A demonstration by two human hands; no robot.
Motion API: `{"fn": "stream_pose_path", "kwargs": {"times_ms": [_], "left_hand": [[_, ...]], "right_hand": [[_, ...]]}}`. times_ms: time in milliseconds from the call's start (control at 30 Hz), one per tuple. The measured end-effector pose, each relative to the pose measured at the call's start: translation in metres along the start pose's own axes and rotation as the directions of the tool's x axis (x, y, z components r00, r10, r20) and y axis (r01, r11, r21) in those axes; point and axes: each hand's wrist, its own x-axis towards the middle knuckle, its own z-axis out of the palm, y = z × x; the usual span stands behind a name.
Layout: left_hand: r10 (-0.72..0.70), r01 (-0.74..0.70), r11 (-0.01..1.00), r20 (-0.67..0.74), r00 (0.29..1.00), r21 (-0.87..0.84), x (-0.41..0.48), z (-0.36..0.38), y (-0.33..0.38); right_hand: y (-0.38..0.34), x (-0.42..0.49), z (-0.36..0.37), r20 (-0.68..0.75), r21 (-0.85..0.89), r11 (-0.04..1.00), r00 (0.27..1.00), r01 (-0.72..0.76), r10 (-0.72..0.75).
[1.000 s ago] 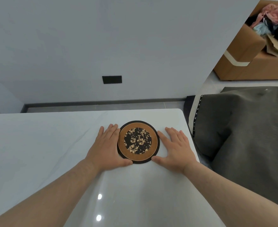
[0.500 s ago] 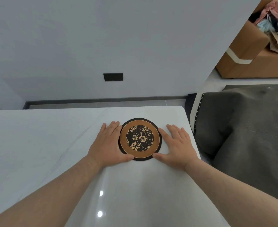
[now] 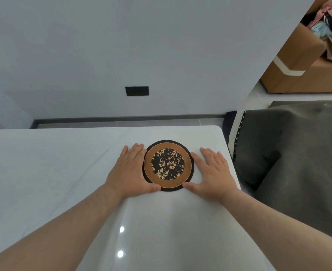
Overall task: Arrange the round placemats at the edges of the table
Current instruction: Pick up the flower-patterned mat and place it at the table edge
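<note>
A round placemat [image 3: 168, 166] lies flat on the white table [image 3: 63, 173], near its far right corner. It has a black rim, a brown ring and a black centre with tan flowers. My left hand [image 3: 130, 173] lies flat on the table against the placemat's left edge, thumb curled under its near rim. On the other side my right hand [image 3: 213, 171] rests flat against the right edge, thumb touching the near rim. Both hands have their fingers extended and frame the placemat between them.
The table's right edge [image 3: 237, 177] runs just past my right hand. Beyond it sits a dark grey upholstered seat [image 3: 298, 153]. A brown sofa [image 3: 302, 61] with piled clothes stands at the top right. A grey wall with a black socket plate [image 3: 137, 91] is behind the table.
The placemat and both hands have slid slightly away from me toward the table's far edge, and the view has tilted a little. The hands stay on either side of the placemat.
</note>
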Motion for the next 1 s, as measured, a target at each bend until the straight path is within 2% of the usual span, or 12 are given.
{"fn": "stream_pose_path", "kwargs": {"times_ms": [400, 767, 1000], "left_hand": [[-0.012, 0.012, 1.000, 0.022, 1.000, 0.010, 0.002, 0.001, 0.000], [-0.043, 0.037, 0.998, 0.107, 0.993, 0.051, -0.001, -0.006, 0.007], [-0.050, 0.046, 0.998, 0.112, 0.992, 0.042, 0.001, -0.009, 0.007]], "right_hand": [[0.002, 0.002, -0.001, 0.000, 0.003, 1.000, 1.000, 0.007, -0.007], [-0.001, 0.001, -0.006, 0.088, 0.016, 1.000, 0.996, -0.001, -0.001], [-0.002, 0.005, -0.020, 0.105, 0.011, 1.000, 0.994, 0.014, -0.015]]}}
